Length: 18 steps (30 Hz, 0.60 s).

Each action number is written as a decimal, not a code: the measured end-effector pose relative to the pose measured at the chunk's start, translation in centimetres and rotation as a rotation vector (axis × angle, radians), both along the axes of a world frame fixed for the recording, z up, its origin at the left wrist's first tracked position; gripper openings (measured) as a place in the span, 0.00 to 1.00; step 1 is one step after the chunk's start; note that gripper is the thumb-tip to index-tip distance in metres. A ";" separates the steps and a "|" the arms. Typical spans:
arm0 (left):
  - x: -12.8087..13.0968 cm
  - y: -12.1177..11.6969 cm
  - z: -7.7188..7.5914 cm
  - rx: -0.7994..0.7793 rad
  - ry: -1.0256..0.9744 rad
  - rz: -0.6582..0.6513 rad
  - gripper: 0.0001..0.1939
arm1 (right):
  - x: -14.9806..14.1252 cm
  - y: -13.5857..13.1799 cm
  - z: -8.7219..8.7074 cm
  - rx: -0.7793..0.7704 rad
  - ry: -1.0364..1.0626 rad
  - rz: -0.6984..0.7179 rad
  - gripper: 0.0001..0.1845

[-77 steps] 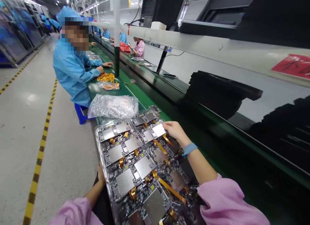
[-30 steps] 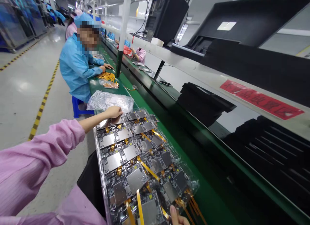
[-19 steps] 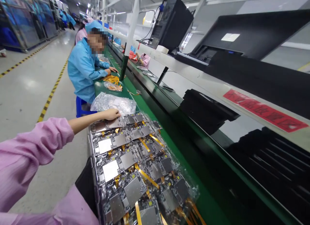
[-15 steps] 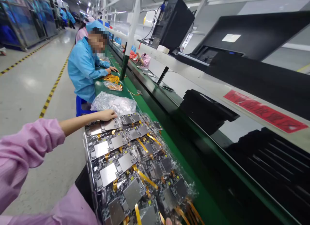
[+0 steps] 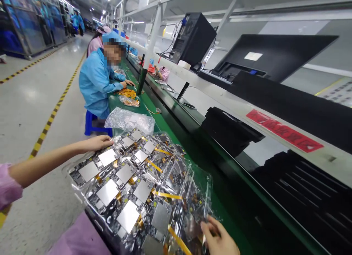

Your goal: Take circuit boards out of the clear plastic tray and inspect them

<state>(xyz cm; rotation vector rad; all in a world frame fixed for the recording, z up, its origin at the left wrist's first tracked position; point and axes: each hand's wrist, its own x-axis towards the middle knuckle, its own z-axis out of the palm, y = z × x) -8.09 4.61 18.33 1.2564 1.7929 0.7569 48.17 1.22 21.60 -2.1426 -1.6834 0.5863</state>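
Note:
A clear plastic tray (image 5: 79,193) lies tilted in front of me, its left side sticking out past the bench edge. Several circuit boards (image 5: 128,215) with silver metal shields fill it, and orange flex cables (image 5: 168,195) run between them. At the far left edge, my left hand (image 5: 99,142) grips the tray, fingertips by the rim. My right hand (image 5: 220,237) pinches the near right edge between thumb and fingers. Other trays of boards seem to lie underneath, mostly hidden.
Beyond the tray, a bubble-wrap bag (image 5: 130,120) lies on the green bench (image 5: 162,119). Further along are orange flex cables (image 5: 128,93) and a seated co-worker in blue (image 5: 95,81). A dark conveyor channel runs along the right, beneath a shelf (image 5: 220,95) bearing a monitor (image 5: 275,57).
The top tray has shifted left and turned, its left side now further out. My left hand has moved left with it. My right hand has come into fuller view at the right edge.

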 end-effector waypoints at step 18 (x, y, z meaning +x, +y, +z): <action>17.8 -23.8 -4.4 -0.151 -1.109 0.353 0.31 | -1.5 -5.7 0.5 -0.037 0.099 0.175 0.28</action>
